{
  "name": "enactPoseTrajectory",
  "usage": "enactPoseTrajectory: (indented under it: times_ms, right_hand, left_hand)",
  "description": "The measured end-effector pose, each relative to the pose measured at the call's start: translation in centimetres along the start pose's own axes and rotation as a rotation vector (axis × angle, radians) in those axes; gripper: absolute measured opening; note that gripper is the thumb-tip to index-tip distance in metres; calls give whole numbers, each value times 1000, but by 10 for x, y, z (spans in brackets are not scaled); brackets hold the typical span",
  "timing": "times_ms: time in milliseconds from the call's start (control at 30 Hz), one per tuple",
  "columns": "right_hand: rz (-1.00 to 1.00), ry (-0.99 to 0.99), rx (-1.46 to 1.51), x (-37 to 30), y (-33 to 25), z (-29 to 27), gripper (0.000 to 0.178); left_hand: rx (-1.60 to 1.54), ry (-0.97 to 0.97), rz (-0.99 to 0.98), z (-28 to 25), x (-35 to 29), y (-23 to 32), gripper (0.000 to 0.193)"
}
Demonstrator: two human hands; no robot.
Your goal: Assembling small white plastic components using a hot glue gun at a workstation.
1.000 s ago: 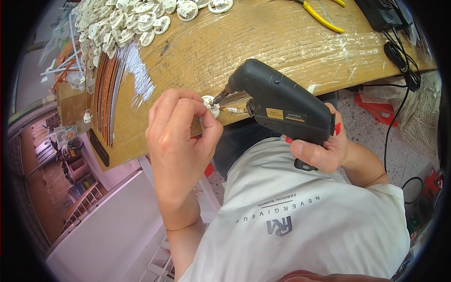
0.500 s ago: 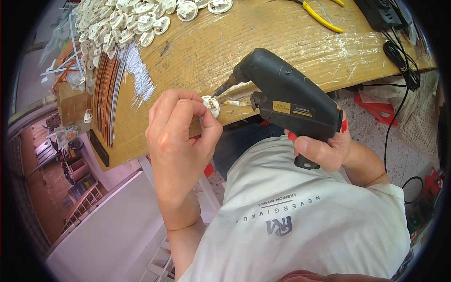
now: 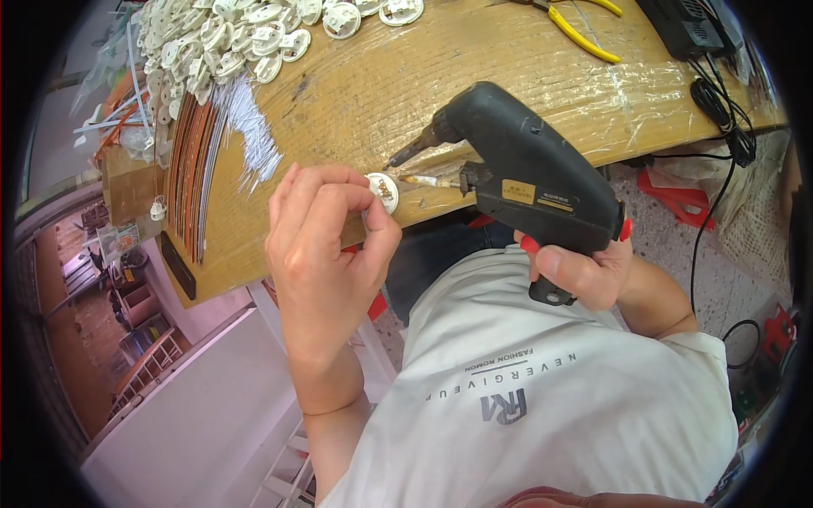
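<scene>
Left hand pinches a white disc, right hand grips a black soldering gun — glossy wooden table beyond, speckled floor rightward.

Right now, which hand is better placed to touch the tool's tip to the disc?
Likely the right hand: it holds the tool, tip near the disc; the left hand is beside the disc.

Here's a white disc, coppery in the middle, beside the left fingers; black soldering gun, red-accented, in the right fingers; yellow-handled pliers beyond; streaky yellow-brown tabletop beneath!
</scene>
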State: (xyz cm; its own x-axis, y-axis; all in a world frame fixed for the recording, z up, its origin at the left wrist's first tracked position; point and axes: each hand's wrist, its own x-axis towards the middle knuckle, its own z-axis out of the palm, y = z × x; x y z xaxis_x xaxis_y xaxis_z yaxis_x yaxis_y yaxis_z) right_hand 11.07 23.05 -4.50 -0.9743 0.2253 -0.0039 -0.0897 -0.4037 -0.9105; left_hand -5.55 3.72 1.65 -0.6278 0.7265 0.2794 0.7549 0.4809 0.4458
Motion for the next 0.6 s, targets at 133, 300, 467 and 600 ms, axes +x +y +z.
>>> enactPoseTrajectory:
  times_ms: [133,300,467,600]
  right_hand:
    - [-94,16,-29,1,-5,-2,24]
    - [50,208,-37,1,-20,7,41]
    - [-86,313,-113,19,-30,21,57]
    - [-154,339,-109,34,-34,27,54]
  left_hand:
    - [-28,78,-58,-1,-9,5,13]
    - [-447,213,-335,-14,-35,7,8]
    - [-908,411,-486,-49,-61,-11,13]
    - [-802,461,-460,-96,-103,-58,11]
